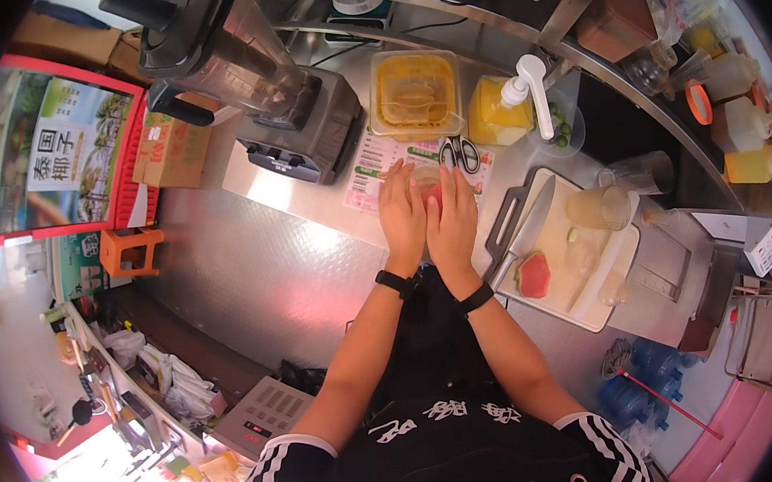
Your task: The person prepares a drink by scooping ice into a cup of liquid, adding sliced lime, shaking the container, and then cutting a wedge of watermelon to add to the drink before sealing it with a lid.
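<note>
Striped sleeves and two forearms lead up to the cup [425,185], which is pressed between both flat palms, seemingly to steady it on the counter [260,270]. Left hand [402,214] and right hand [453,217] are laid fingers extended against it. Scissors [458,154] lie just beyond; a cutting board [584,302] with a watermelon slice [532,274] sits toward the counter's right edge.

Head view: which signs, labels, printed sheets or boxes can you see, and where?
Poster: far left, red-framed, green and white picture.
Cardboard box: beside the blender base, brown with a label.
Printed sheet: on the steel counter beyond both hands, white with green and red.
Small box: right edge, white with red.
</note>
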Demonstrator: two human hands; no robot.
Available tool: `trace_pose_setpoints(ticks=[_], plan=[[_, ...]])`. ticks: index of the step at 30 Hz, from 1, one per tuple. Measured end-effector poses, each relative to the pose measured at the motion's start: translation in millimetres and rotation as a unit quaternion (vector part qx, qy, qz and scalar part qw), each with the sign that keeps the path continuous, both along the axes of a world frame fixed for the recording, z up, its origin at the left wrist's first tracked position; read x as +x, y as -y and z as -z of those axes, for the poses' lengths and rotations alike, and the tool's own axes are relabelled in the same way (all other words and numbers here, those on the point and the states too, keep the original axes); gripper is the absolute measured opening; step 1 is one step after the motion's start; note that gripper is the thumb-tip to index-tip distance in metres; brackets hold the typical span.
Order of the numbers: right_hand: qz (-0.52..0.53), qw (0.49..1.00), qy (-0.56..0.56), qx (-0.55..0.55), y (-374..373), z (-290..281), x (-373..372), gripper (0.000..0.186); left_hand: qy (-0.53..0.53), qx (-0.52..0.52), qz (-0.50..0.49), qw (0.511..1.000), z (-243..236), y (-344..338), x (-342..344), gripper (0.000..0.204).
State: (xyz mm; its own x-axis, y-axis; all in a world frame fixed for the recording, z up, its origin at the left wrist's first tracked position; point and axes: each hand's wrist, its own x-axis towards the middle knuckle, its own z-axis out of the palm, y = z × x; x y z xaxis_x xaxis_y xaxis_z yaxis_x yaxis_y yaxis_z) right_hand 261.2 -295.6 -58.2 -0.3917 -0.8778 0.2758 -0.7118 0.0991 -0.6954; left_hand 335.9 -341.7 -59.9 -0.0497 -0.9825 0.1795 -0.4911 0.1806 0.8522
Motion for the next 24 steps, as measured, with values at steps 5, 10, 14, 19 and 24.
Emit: trace_pose_setpoints(ticks=[5,10,14,19,24], plan=[[0.019,0.999,-0.033,0.028,10,-3,0,0.045,-0.067,0.166,-0.018,0.984,-9,9,1,0.028],[0.008,1.000,-0.002,0.028,11,-4,-4,0.043,-0.033,0.094,0.041,0.994,-4,17,7,0.029],[-0.010,0.999,0.019,0.034,4,1,-11,0.041,0.058,0.014,0.062,0.996,-9,9,4,0.033],[-0.011,0.998,0.061,0.002,5,3,-9,0.041,0.135,-0.082,0.126,0.979,-5,11,4,0.037],[0.019,0.998,-0.060,0.027,10,8,-11,0.039,0.124,-0.047,0.141,0.981,-2,17,2,0.038]])
